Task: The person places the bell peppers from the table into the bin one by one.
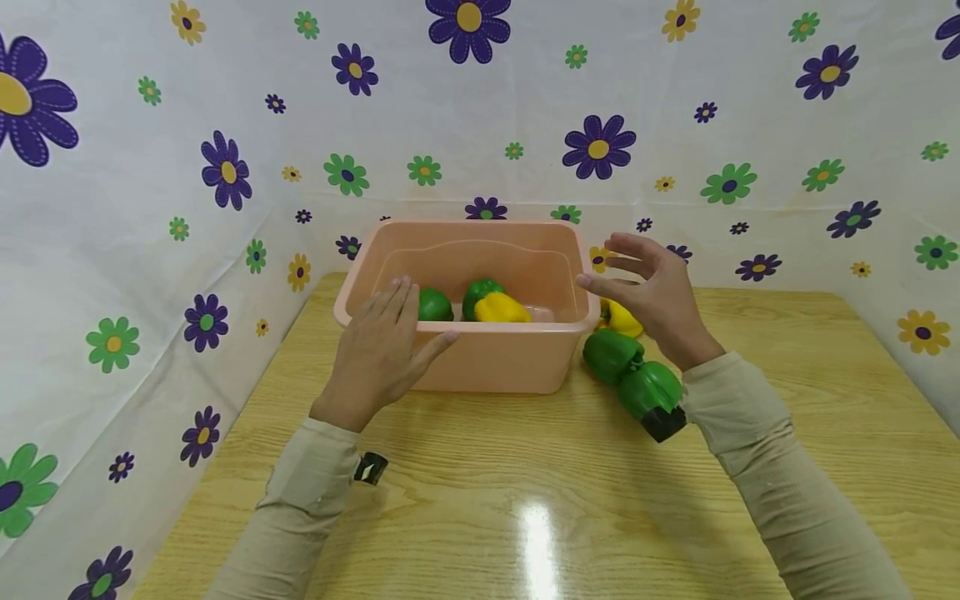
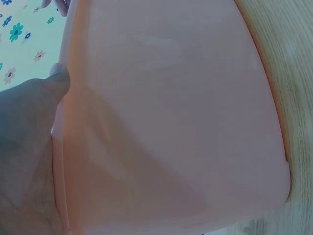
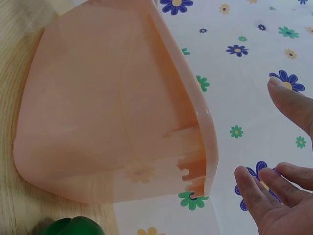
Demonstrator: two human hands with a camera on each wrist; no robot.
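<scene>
A pink plastic bin stands on the table, with two green bell peppers and a yellow bell pepper visible inside. My left hand lies over its front left rim, fingers straight and pointing inward. In the left wrist view the thumb rests along that rim. Beside the right rim, my right hand is raised with fingers spread and nothing between them. Below it, outside the bin, are a yellow bell pepper and two green ones. The left hand hides part of the bin's interior.
The wooden table extends in front of the bin and to its right. A white cloth with printed flowers hangs behind and along both sides. Small black pieces show by each wrist.
</scene>
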